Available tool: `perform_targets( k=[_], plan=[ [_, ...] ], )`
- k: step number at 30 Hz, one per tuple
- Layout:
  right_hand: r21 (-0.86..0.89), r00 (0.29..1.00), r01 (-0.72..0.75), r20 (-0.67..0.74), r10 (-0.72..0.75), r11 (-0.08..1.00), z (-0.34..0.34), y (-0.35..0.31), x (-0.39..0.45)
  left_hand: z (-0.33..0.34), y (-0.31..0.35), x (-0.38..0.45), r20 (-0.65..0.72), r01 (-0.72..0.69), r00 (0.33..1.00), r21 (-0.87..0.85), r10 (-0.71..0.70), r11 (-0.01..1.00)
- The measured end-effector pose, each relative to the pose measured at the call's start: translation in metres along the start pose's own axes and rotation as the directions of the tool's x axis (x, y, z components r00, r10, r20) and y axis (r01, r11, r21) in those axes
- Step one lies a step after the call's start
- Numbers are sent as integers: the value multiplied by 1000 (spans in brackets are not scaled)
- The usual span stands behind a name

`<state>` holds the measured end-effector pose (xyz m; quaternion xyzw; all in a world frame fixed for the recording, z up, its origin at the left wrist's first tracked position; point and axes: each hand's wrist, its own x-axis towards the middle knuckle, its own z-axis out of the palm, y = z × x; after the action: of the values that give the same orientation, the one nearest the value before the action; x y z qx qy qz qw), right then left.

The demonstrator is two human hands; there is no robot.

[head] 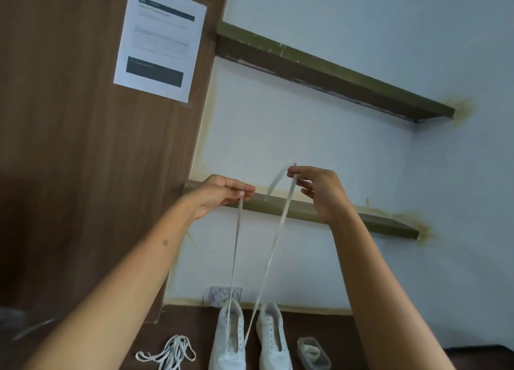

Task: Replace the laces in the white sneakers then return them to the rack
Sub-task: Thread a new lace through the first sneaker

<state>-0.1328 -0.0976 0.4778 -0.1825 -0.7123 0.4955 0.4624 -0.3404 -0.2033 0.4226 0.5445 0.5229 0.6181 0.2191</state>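
2 sneakers (250, 339), toes toward camera, upright.

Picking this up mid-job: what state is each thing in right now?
Left hand: pinching one lace end, raised.
Right hand: pinching the other end, raised.
Lace: taut, running down into the left sneaker.
Left sneaker: being laced.
Right sneaker: unlaced.
Loose laces: heaped on table.
Clear container: holds coiled lace.

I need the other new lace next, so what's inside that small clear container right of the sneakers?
The clear container holds a coiled pale lace. Its full length and anything beneath the coil are hidden.
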Motion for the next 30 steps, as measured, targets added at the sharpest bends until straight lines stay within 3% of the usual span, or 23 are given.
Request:
perform_targets(
  k=[8,17,26,30],
  plan=[
    [-13,998,54,12,-54,998,-7,6,-5,3,-2,1,-51,4,999,15,-4,1000],
    [-108,999,-16,49,21,994,-11,29,-9,4,-18,3,-89,65,994,30,-62,997],
    [-222,996,-81,-44,73,972,-9,128,-15,14,-90,-4,-100,195,979,236,-175,952],
    [-473,989,-129,-123,80,872,-3,194,-19,23,-150,-8,-104,276,961,390,-255,878]
  ],
)
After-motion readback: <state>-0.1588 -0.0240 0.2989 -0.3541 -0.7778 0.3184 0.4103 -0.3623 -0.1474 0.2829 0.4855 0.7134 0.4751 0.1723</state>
